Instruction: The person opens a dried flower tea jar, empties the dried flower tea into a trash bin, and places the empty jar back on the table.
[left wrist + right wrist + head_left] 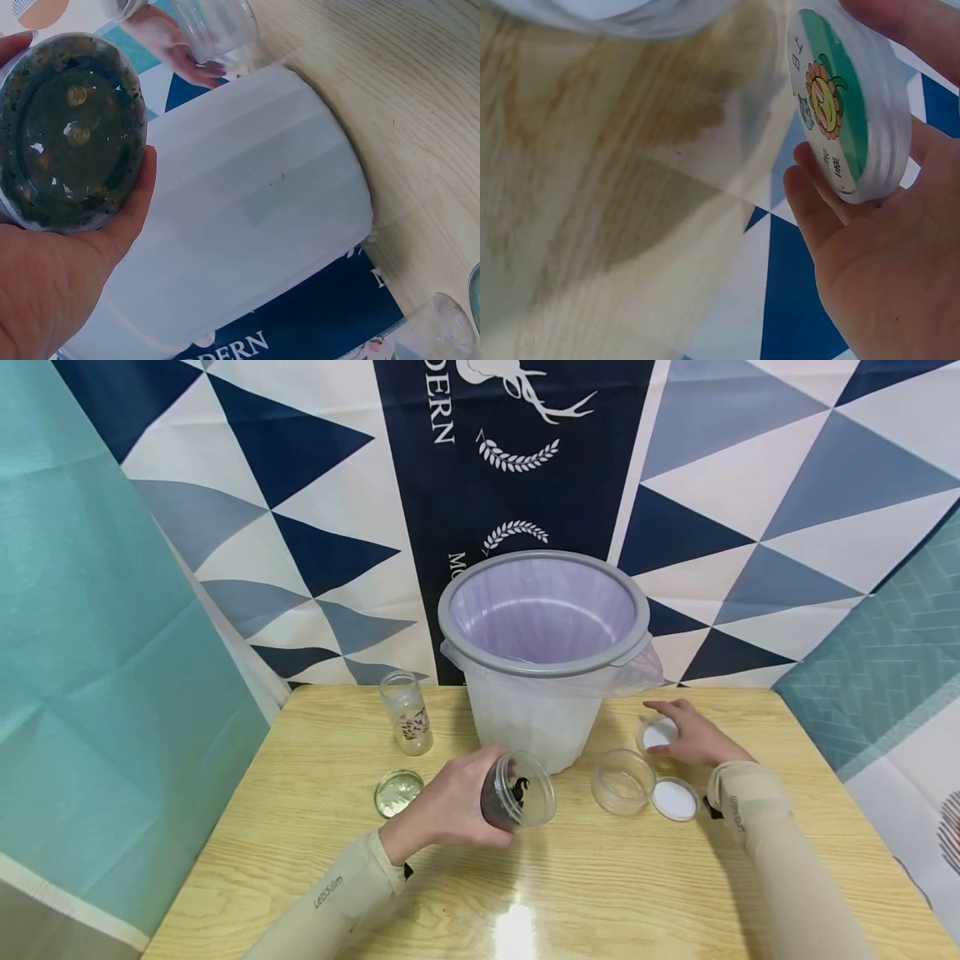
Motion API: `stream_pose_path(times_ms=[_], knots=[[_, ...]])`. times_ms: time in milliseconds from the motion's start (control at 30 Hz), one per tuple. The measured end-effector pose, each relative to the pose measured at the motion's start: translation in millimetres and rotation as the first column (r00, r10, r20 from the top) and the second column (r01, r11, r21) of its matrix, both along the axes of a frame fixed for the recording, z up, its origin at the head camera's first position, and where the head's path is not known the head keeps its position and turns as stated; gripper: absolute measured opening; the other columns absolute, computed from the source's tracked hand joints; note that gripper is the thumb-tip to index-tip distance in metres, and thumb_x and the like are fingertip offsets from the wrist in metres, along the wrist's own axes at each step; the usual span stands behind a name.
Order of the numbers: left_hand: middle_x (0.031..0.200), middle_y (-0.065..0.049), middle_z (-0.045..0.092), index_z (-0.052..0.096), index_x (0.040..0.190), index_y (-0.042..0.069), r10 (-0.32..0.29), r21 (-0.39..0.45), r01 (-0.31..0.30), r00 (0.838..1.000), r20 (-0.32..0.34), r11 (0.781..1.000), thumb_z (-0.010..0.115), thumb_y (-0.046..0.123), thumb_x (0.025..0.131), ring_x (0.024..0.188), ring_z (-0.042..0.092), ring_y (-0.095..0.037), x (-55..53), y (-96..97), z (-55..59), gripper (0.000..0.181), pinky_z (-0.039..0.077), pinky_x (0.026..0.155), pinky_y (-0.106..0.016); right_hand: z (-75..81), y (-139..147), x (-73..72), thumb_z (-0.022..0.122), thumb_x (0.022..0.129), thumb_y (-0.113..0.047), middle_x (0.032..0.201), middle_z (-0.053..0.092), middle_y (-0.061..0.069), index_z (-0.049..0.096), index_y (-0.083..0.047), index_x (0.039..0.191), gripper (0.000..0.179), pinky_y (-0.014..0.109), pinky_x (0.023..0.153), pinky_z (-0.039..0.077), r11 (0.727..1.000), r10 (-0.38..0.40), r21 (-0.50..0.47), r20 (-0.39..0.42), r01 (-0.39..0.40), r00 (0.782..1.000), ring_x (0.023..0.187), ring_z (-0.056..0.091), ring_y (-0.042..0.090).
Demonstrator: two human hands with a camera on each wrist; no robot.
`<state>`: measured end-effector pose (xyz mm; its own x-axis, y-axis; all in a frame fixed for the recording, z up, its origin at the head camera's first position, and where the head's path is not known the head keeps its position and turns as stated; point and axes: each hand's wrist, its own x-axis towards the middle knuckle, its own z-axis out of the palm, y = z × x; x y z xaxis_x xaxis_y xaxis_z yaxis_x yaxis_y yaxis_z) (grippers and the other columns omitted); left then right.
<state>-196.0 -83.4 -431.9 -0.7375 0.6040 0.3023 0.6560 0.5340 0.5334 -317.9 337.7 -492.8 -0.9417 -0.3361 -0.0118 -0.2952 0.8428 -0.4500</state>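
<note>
My left hand (459, 800) grips a clear jar (534, 793) tipped on its side, its open mouth facing right, in front of the bin. Dark matter shows toward the jar's base, which looks dark green with bubbles in the left wrist view. My right hand (699, 739) holds a round lid (847, 112) between thumb and fingers at the right of the table. A green and white sunflower sticker covers the lid's face in the right wrist view. Close by are a short clear round container (604, 793) and a second lid with a white disc (675, 799).
A white bin (525, 722) with a grey rim and a purplish bag liner stands at the back centre. Left of it is a tall clear printed bottle (411, 722), with a shiny gold-toned lid (398, 793) before it. Patterned cloth (330, 460) hangs behind the wooden table (600, 893).
</note>
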Motion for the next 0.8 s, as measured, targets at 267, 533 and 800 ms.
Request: stream_pose_path(times_ms=[267, 533, 800], knots=[[0.111, 0.002, 0.067, 0.056, 0.127, 0.013, 0.004, -0.006, -0.005, 1.000, -0.005, 1.000, 0.094, 0.031, 0.055, 0.096, 0.065, -0.011, 0.1, 0.3, -0.3, 0.084, 0.057, 0.088, -0.026, -4.1, -4, 1.7, 0.086, 0.082, -0.025, 0.140, 0.041, 0.041, 0.045, 0.005, 0.148, 0.083, 0.073, 0.098, 0.044, 0.999, 0.018, 0.035, 0.006, -0.018, 1.000, 0.121, 0.051, 0.060], [0.112, -0.001, 0.068, 0.056, 0.128, 0.010, -0.004, 0.003, 0.004, 1.000, 0.008, 1.000, 0.094, 0.028, 0.054, 0.096, 0.066, -0.012, 0.1, 0.8, 0.6, 0.085, 0.058, 0.088, -0.028, -10.6, -3, 2.8, 0.084, 0.082, -0.022, 0.139, 0.044, 0.042, 0.047, 0.006, 0.147, 0.080, 0.072, 0.098, 0.045, 0.997, -0.002, 0.079, 0.013, 0.000, 1.000, 0.120, 0.053, 0.060], [0.112, 0.001, 0.067, 0.056, 0.129, 0.011, 0.004, 0.000, -0.004, 1.000, 0.005, 1.000, 0.093, 0.030, 0.055, 0.096, 0.066, -0.012, 0.5, -0.4, 0.7, 0.085, 0.058, 0.088, -0.028, -9.2, -2, 2.2, 0.076, 0.092, -0.037, 0.147, 0.038, 0.041, 0.042, 0.005, 0.152, 0.081, 0.074, 0.104, 0.040, 0.997, -0.019, 0.069, 0.004, 0.019, 1.000, 0.129, 0.046, 0.060]])
